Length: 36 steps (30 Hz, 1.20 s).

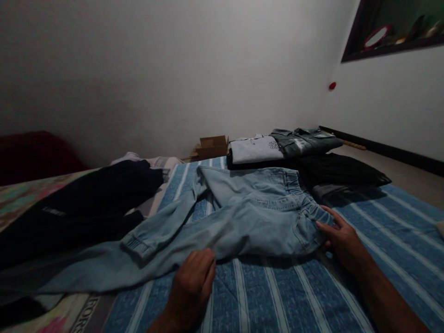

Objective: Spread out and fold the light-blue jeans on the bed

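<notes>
A pair of light blue jeans point(239, 226) with an elastic waistband lies spread across the bed, its legs stretching to the left. My right hand point(343, 238) pinches the waistband corner between thumb and fingers. Closed at the near edge of the upper leg, my left hand point(194, 280) grips the denim there; its fingertips are partly hidden. One cuffed leg is bent over toward the front, and the other runs on past dark navy clothing point(86, 199) at the left.
Behind the jeans are a folded light grey shirt point(255, 150), a dark grey-green folded garment point(305, 141) and black clothing point(340, 171). A cardboard box point(213, 145) stands by the wall. Under everything spreads a blue striped sheet point(256, 296). Dark red fabric point(38, 155) lies far left.
</notes>
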Each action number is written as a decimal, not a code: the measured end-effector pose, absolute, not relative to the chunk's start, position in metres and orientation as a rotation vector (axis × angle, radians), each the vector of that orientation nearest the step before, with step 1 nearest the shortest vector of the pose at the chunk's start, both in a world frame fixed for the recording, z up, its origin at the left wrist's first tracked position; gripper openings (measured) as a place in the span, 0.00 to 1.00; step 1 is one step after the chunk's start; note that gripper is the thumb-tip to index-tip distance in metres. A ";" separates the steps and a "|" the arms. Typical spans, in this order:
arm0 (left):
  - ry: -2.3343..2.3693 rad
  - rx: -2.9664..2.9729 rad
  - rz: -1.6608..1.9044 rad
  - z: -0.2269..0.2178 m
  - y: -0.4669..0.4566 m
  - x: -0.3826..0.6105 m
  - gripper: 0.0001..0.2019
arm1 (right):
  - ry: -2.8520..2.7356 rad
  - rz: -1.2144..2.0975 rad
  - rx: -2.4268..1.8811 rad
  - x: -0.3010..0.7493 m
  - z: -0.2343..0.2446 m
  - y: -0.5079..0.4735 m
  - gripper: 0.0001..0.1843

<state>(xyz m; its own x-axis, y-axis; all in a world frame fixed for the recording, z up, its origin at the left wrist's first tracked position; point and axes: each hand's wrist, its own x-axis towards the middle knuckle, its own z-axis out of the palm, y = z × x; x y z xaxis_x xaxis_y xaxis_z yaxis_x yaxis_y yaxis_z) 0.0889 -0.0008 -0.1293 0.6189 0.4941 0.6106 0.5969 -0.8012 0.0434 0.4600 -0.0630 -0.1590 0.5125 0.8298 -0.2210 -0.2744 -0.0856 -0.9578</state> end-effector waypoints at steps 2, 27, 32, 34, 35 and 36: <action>-0.997 -2.645 -0.919 -0.134 -0.009 0.073 0.08 | -0.518 1.038 -1.231 0.456 -0.158 -0.063 0.44; -1.187 -2.470 -0.808 -0.172 -0.025 0.063 0.10 | -0.365 1.245 -1.201 0.384 -0.163 -0.080 0.31; -1.254 -2.506 -0.738 -0.171 -0.026 0.064 0.12 | -0.394 1.194 -1.213 0.365 -0.157 -0.075 0.32; -1.269 -2.526 -0.710 -0.171 -0.026 0.065 0.13 | -0.343 1.184 -1.215 0.363 -0.155 -0.071 0.27; -1.278 -2.536 -0.698 -0.172 -0.025 0.065 0.14 | -0.318 1.182 -1.220 0.363 -0.153 -0.069 0.25; -1.286 -2.544 -0.689 -0.172 -0.024 0.065 0.14 | -0.296 1.179 -1.218 0.364 -0.151 -0.066 0.23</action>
